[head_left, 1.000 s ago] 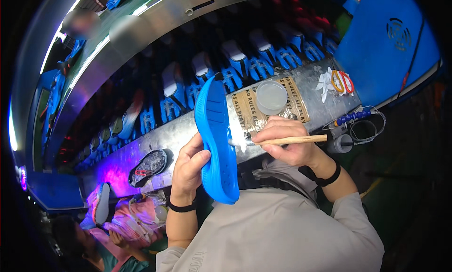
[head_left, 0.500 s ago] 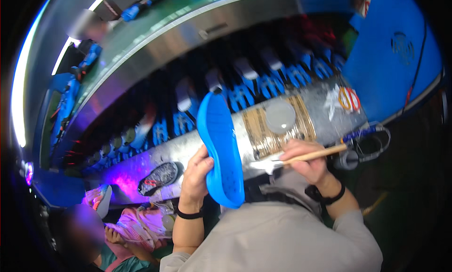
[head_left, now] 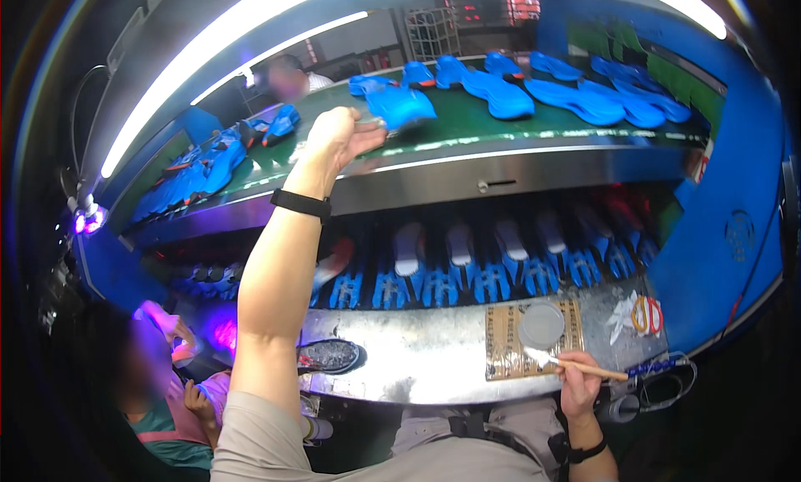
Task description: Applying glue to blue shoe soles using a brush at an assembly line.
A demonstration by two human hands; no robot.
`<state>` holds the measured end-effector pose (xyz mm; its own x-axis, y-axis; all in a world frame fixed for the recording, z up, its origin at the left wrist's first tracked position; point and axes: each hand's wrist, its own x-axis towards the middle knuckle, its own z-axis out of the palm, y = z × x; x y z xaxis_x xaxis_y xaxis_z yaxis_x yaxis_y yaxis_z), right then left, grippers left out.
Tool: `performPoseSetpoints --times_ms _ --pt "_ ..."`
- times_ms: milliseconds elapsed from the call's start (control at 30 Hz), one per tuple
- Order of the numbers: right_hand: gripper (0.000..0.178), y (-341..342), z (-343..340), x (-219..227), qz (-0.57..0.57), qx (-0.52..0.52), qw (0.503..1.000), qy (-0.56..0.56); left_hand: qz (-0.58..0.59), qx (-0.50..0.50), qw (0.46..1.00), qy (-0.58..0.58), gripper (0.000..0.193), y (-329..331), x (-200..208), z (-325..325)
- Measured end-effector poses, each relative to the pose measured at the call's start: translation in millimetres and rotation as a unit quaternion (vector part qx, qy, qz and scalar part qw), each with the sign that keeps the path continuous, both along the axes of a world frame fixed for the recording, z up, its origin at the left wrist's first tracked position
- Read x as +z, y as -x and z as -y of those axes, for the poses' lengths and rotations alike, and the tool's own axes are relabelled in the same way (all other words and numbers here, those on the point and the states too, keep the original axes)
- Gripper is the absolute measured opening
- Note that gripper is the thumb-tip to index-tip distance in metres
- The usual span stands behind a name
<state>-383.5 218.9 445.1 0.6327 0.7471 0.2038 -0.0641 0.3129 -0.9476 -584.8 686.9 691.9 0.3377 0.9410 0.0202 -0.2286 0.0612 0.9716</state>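
My left hand [head_left: 344, 138] reaches far forward over the green belt. Its fingers are stretched out at the near edge of a blue shoe sole [head_left: 402, 106], not wrapped round it; whether they still touch is blurred. At the bench's right, my right hand [head_left: 579, 382] grips a brush [head_left: 594, 369] by its wooden handle. The brush's white tip points left, just below a round container of pale grey stuff [head_left: 541, 325]. That container stands on a piece of brown cardboard [head_left: 498, 348].
More blue soles [head_left: 576, 100] lie along the green belt [head_left: 334, 100]. Below, shoe uppers on blue holders [head_left: 491, 280] line a shelf. A dark shoe [head_left: 328, 356] rests on the metal bench [head_left: 409, 357], near tape rolls [head_left: 647, 315]. A co-worker's hand [head_left: 198, 401] is at left.
My left hand has carried the blue sole from in front of me forward to the belt, and its fingers have opened out. My right hand, with the brush, stays near the cardboard. The view has tilted up.
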Motion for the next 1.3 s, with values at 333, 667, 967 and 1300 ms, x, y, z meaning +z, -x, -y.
performPoseSetpoints --times_ms 333,667,967,1300 --pt "0.024 -14 8 -17 -0.009 -0.038 0.997 0.070 -0.757 0.195 0.478 -0.402 0.033 143 -28 -180" --pt "0.023 -11 0 -11 0.001 -0.002 0.997 0.077 -0.629 0.165 0.527 -0.547 0.020 160 -21 -128" --pt "0.018 -37 -7 19 0.116 -0.037 0.980 0.159 -0.466 0.150 0.838 -0.241 0.020 212 -27 76" --pt "0.017 -64 -59 30 0.367 -0.028 0.895 0.253 -0.218 0.267 0.836 -0.427 0.028 218 -102 44"
